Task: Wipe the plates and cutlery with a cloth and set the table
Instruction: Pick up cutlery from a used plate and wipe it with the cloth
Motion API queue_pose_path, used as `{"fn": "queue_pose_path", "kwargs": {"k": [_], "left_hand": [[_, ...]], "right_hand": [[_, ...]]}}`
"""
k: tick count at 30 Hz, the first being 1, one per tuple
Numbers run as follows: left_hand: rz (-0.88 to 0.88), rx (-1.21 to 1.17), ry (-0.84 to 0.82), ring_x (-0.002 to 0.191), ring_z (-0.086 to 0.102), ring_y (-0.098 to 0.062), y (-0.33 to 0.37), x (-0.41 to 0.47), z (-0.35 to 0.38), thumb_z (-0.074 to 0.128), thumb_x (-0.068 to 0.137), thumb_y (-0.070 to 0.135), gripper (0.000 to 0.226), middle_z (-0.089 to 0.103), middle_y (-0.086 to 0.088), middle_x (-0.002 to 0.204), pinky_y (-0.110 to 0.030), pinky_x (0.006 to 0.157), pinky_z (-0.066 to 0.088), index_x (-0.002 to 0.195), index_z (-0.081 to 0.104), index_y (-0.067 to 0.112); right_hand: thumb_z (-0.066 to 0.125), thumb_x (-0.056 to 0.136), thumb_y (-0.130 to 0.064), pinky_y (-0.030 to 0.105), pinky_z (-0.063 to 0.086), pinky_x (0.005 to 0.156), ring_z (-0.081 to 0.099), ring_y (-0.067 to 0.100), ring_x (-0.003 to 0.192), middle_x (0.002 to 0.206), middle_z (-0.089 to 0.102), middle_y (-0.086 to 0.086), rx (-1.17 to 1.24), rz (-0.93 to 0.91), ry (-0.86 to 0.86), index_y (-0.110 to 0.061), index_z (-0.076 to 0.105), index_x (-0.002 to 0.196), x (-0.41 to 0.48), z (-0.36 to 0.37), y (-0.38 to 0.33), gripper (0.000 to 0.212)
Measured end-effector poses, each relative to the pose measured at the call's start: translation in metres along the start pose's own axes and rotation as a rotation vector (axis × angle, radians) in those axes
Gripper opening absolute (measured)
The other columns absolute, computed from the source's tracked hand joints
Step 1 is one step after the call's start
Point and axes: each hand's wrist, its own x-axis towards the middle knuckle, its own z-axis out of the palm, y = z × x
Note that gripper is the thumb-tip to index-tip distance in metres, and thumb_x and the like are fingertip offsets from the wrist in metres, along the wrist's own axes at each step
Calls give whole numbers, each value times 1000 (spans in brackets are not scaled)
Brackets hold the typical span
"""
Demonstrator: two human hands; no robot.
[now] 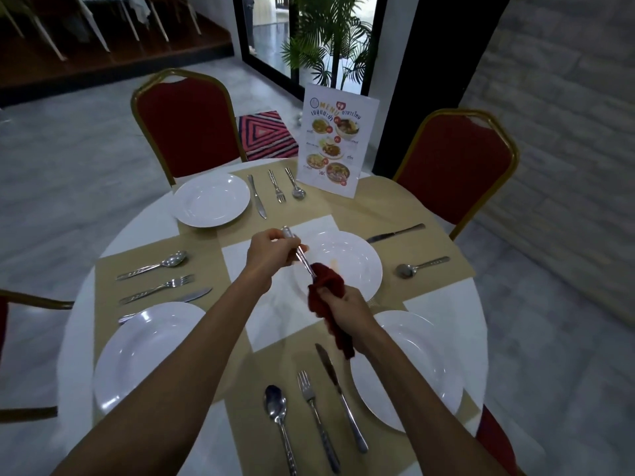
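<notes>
- Right now the round bench (86, 304) carries four white plates and laid cutlery.
- Over the far right plate (357, 266) hangs my red cloth (328, 286), bunched in my right hand (350, 309), fingers closed around it.
- My left hand (266, 257) pinches a piece of cutlery (298, 250) by its handle, its other end buried in the cloth.

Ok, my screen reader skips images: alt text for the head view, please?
A left hand holds a piece of cutlery while the right hand wipes it with a red cloth, above a round table set with white plates, cutlery and a menu card.
</notes>
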Motion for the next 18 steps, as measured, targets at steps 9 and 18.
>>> {"fn": "queue_pose_path", "kwargs": {"k": [9,18], "left_hand": [[-108,51,-170,85,75,-29,-19,-46,-19,75,86,16,30,77,-15,85,-42,96,56,99,67,-10],[-126,-104,-67,77,71,-22,-25,-51,-34,75,87,23,24,78,-11,87,-34,80,54,95,69,1]], "right_hand": [[70,96,-24,39,63,62,72,27,62,75,76,12,458,-3,420,-6,72,89,24,-18,-10,19],[53,102,-43,47,59,88,72,30,89,89,73,9,521,102,535,-16,64,88,22,-6,-20,32]]}}
